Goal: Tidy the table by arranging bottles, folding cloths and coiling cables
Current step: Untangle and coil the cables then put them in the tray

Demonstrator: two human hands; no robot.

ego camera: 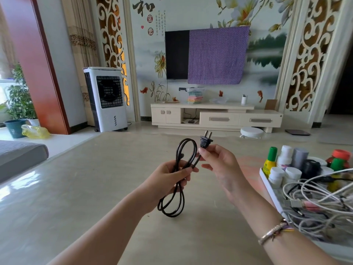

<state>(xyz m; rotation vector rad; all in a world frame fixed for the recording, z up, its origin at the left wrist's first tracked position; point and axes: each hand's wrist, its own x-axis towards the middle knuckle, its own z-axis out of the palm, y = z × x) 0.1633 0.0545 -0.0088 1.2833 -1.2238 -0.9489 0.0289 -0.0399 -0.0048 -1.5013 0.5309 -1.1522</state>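
Observation:
A black power cable is looped into a loose coil above the middle of the glossy table. My left hand grips the coil at its waist, with loops sticking up above the fist and hanging down below it. My right hand pinches the cable just under its black plug, whose prongs point up. Several bottles stand in a white tray at the right.
A tangle of white and grey cables fills the near part of the tray. A grey cushion lies at the table's left edge. Beyond the table are a TV cabinet, a white air cooler and potted plants.

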